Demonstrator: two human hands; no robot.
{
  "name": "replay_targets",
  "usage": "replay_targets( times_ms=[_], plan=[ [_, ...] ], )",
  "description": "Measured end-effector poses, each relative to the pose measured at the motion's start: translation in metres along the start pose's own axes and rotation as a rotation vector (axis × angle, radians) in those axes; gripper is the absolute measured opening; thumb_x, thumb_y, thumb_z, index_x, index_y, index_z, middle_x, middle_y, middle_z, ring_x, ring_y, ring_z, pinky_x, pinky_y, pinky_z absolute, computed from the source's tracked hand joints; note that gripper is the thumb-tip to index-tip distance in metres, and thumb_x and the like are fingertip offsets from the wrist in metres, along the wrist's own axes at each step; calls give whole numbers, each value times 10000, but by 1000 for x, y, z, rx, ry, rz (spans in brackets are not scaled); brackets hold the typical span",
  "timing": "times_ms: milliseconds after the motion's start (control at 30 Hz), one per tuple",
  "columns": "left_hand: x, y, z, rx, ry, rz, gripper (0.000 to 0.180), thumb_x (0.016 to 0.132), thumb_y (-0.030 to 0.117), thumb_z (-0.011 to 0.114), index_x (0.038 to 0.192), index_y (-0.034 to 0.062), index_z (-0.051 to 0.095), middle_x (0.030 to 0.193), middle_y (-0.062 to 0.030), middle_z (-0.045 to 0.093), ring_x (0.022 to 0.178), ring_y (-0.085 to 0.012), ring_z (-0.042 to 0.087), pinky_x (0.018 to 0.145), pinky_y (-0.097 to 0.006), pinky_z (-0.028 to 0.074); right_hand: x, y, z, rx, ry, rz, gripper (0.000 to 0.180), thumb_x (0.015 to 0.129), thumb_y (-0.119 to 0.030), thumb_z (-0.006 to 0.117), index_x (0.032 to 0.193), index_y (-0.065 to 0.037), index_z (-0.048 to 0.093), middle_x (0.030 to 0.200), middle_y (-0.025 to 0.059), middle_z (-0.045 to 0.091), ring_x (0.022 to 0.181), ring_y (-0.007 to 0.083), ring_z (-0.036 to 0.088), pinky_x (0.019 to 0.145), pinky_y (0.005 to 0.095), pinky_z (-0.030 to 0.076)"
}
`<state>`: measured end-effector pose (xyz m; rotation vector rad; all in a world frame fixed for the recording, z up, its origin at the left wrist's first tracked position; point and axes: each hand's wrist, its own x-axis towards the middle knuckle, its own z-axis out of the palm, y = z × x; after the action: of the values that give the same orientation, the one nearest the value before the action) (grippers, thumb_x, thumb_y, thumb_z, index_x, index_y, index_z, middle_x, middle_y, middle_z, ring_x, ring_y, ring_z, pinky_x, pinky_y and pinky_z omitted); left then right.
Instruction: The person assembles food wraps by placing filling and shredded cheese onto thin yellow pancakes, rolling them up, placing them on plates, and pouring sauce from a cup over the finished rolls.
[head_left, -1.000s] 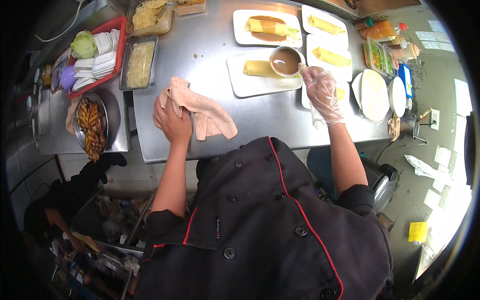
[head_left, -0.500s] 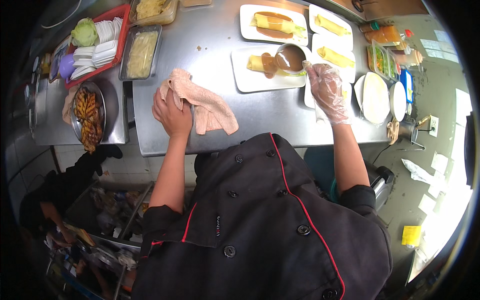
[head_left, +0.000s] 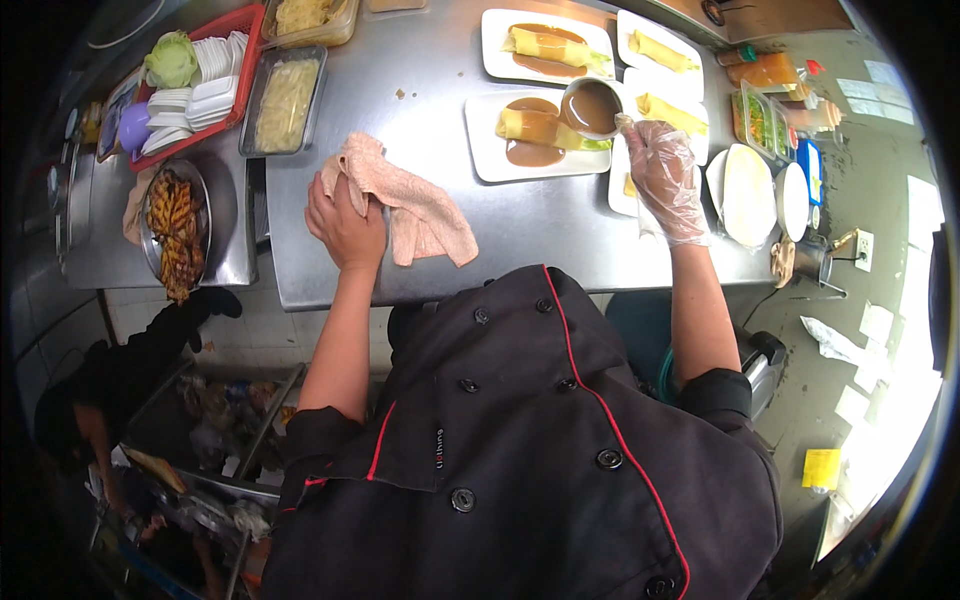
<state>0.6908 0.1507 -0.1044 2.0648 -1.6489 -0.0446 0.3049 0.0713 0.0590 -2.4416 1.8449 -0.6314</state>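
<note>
My right hand (head_left: 666, 172), in a clear plastic glove, is closed on the short handle of a small metal saucepan (head_left: 592, 108) with brown sauce inside. The pan hangs tilted over the right end of a white rectangular plate (head_left: 484, 150). On that plate a yellow rolled wrap (head_left: 528, 127) has a band of sauce across its middle, pooling on both sides. Behind it, another plate (head_left: 492, 68) carries a sauced roll (head_left: 545, 45). My bare left hand (head_left: 345, 228) grips a pink cloth (head_left: 428, 215) lying on the steel table (head_left: 400, 125).
At right are white plates (head_left: 680, 88) with plain rolls, a stack of pale flat rounds (head_left: 750, 195), vegetable tubs (head_left: 765, 122) and sauce bottles (head_left: 765, 72). Leftward stand a tub of pale shreds (head_left: 285, 105), a red basket (head_left: 240, 100) and a pan of browned meat (head_left: 175, 230). Another person (head_left: 90, 400) is lower left.
My right hand and the saucepan have shifted slightly right, away from the roll. The stream of sauce has stopped, and sauce now spreads across the roll and the plate. My left hand stays put.
</note>
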Motion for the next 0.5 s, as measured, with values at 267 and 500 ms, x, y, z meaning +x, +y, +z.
replay_targets(
  times_ms=[267, 500],
  plan=[
    [1, 2, -3, -4, -7, 4, 567, 831, 287, 705, 1346, 117, 538, 1473, -186, 394, 1408, -378, 326, 1148, -580, 203, -12, -2, -3, 418, -105, 588, 323, 981, -272, 603, 791, -16, 655, 655, 115, 631, 636, 194, 587, 631, 357, 462],
    [1, 4, -2, -6, -9, -10, 565, 844, 274, 692, 1357, 105, 525, 1493, -191, 377, 1403, -386, 326, 1147, -580, 208, -52, 1, 47, 1183, -51, 759, 250, 993, -237, 613, 945, 7, 641, 856, 100, 688, 760, 154, 664, 760, 298, 561]
  ],
)
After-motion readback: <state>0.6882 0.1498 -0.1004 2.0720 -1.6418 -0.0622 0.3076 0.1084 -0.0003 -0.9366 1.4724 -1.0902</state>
